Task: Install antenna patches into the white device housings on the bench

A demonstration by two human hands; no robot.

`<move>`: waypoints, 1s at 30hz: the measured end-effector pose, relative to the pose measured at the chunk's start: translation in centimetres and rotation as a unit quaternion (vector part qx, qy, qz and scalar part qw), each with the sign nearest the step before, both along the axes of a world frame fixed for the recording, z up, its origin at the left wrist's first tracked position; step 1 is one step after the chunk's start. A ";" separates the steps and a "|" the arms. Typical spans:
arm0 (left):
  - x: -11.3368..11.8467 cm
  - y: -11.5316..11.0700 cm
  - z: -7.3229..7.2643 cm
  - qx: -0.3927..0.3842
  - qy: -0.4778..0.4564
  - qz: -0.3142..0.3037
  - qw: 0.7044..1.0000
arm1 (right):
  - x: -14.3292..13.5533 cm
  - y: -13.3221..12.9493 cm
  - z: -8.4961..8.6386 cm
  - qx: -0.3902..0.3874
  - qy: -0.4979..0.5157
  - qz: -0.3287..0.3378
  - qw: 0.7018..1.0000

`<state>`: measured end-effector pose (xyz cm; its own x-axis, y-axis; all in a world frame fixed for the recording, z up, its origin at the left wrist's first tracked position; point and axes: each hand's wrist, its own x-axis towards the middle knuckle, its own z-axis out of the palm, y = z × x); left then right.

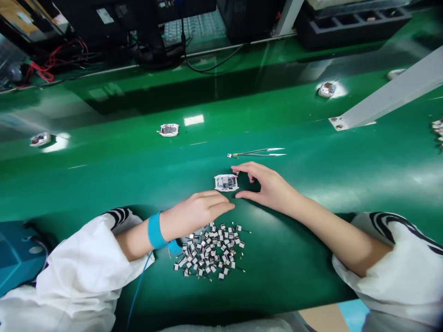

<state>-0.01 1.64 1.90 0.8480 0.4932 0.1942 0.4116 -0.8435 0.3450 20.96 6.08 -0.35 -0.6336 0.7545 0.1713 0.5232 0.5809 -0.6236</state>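
Note:
A white watch-like case with an exposed circuit board [226, 183] lies on the green work surface between my two hands. My right hand [265, 183] curves at its right side, thumb and fingers apart; a fingertip is close to the case's upper right corner, where contact is hard to tell. Just below the case, my left hand [202, 208] lies with its fingers stretched out, holding nothing visible. Under that hand spreads a pile of small square components with short leads [211, 253]. Tweezers [263, 151] rest above the case, beside one small white-faced component [229, 156].
Similar cases lie farther back: one at centre left [169, 130], one at far left [40, 139], one at right [327, 89]. A grey metal post [391, 90] stands at right. A blue wrist strap [155, 230] with a cord circles my left wrist.

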 end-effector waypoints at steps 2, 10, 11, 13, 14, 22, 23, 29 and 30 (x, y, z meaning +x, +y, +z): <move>0.1 0.0 -0.1 -0.012 -0.026 0.054 0.998 | -0.1 0.1 -0.1 -0.005 0.003 0.000 1.000; 0.8 0.5 0.3 -0.005 -0.074 0.215 0.974 | -0.4 -0.3 0.6 0.058 0.041 -0.016 0.997; 0.8 0.5 0.4 -0.009 -0.085 0.224 0.971 | -0.4 -0.5 0.9 0.080 0.059 -0.017 0.995; 0.8 0.5 0.5 -0.014 -0.106 0.233 0.967 | -0.6 -0.8 1.4 0.113 0.089 -0.006 0.990; 0.8 0.4 0.5 -0.016 -0.116 0.235 0.965 | -0.7 -0.9 1.6 0.122 0.096 0.007 0.988; 1.0 0.2 0.6 -0.001 -0.136 0.251 0.958 | -1.5 -1.5 1.1 0.166 0.062 0.033 0.984; 1.0 0.2 0.6 0.009 -0.129 0.251 0.959 | -1.6 -1.5 1.0 0.174 0.059 0.031 0.983; 0.6 1.0 -0.3 0.034 -0.104 0.239 0.965 | -1.1 -0.7 0.5 0.142 0.032 0.000 0.989; 0.5 1.2 -0.4 0.033 -0.101 0.236 0.966 | -0.9 -0.5 0.4 0.126 0.018 -0.009 0.992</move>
